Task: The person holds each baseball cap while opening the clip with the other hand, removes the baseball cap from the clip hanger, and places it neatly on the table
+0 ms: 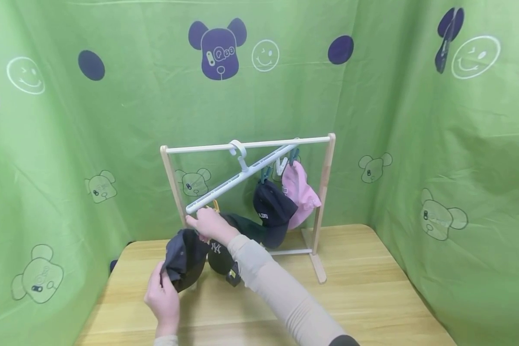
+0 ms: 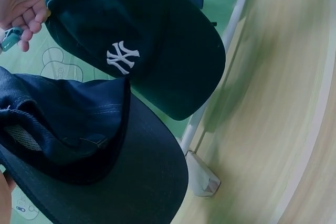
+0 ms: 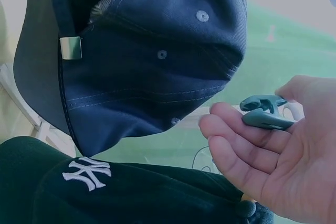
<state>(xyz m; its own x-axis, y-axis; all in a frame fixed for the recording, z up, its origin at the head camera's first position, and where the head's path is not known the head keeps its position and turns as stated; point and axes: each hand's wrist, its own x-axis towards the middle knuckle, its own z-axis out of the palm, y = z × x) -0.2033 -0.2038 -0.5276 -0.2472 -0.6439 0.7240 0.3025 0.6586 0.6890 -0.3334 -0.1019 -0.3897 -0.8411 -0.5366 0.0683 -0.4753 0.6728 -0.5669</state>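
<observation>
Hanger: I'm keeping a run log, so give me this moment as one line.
left hand: holds navy cap | right hand: holds teal clip | hanger: hooked on rack | pink cap: hanging

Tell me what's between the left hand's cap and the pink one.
The head view shows two caps there: the dark green NY cap and the navy cap with white lettering. The right hand partly covers the first.

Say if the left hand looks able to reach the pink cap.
Probably not: the left hand holds a navy cap, and the right arm crosses the way to the pink cap.
</observation>
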